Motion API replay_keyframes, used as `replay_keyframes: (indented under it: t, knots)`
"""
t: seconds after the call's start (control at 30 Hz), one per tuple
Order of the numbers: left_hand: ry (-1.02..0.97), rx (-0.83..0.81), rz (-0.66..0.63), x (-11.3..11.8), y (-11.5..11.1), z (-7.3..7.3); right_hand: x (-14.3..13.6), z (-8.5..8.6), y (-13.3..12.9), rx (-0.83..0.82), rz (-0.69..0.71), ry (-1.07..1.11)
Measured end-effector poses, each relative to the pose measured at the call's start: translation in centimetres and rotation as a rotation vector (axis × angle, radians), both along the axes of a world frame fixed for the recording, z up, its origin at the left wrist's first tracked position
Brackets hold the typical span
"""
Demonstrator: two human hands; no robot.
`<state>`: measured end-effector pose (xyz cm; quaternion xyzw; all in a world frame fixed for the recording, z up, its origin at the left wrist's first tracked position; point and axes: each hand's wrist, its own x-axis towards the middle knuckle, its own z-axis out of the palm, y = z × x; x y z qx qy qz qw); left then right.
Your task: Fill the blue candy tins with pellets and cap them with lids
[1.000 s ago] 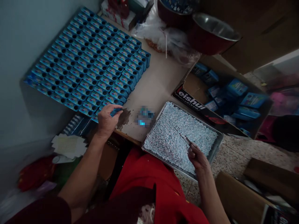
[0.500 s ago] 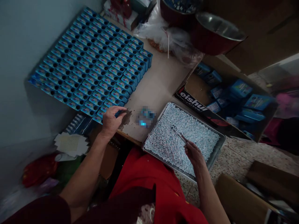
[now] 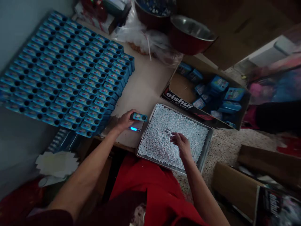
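My left hand [image 3: 125,121] grips a small blue box [image 3: 139,117] by its left end, just above a small scale [image 3: 136,126] whose display glows blue. A dark round hole shows in the box's top. Over the metal tray [image 3: 205,157] of pale blue and white pellets [image 3: 174,141] is my right hand [image 3: 180,142], its fingers near a metal scoop [image 3: 168,131] that rests among the pellets. The fingers are partly blurred, and whether they touch the scoop's handle is unclear. Rows of similar blue boxes [image 3: 63,72] stand to the left.
An open carton [image 3: 181,102] behind the tray holds loose blue packs [image 3: 218,83]. Farther back are a red metal pot [image 3: 188,42], a second pot [image 3: 152,14] and a clear plastic bag [image 3: 138,36]. More cartons [image 3: 235,185] stand at the lower right.
My left hand has moved right, and a blue box is now in it over the scale. My right hand's grip on the scoop has loosened or shifted. The whole view has swung right.
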<state>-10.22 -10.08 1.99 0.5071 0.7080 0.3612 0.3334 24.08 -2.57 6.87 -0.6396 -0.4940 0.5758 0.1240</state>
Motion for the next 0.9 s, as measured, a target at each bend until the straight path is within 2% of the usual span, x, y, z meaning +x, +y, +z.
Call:
replay_keyframes:
  t: [0.1, 0.2, 0.23, 0.3, 0.37, 0.43, 0.53, 0.67, 0.77, 0.9]
  knots:
    - [0.172, 0.047, -0.244, 3.3, 1.4, 4.4, -4.4, -0.9, 0.0, -0.435, -0.256, 0.421]
    - [0.417, 0.101, -0.428, 7.5, 1.7, 8.6, -7.0, -2.0, -0.3, -0.664, -0.39, 0.608]
    - [0.468, 0.098, -0.444, 8.5, 1.6, 9.4, -7.4, -2.3, -0.5, -0.69, -0.439, 0.629]
    - [0.509, 0.064, -0.429, 9.6, 1.3, 9.9, -7.6, -3.0, -1.0, -0.712, -0.517, 0.641]
    - [0.467, 0.017, -0.374, 9.3, 0.8, 9.1, -7.4, -3.6, -1.4, -0.701, -0.533, 0.658]
    - [0.337, -0.012, -0.288, 8.2, 0.3, 7.7, -7.1, -4.0, -1.6, -0.691, -0.484, 0.706]
    - [0.011, -0.048, -0.102, 6.1, -0.6, 5.4, -7.0, -4.0, -1.5, -0.757, -0.44, 0.737]
    - [-0.353, -0.106, 0.113, 3.4, -1.9, 2.7, -6.9, -3.1, -1.1, -0.797, -0.483, 0.706]
    - [-0.426, -0.064, 0.167, 1.8, -2.4, 0.7, -6.1, -2.4, -1.0, -0.702, -0.442, 0.68]
    - [-0.439, -0.044, 0.133, 0.4, -2.0, -1.0, -4.3, -1.7, -1.6, -0.556, -0.325, 0.534]
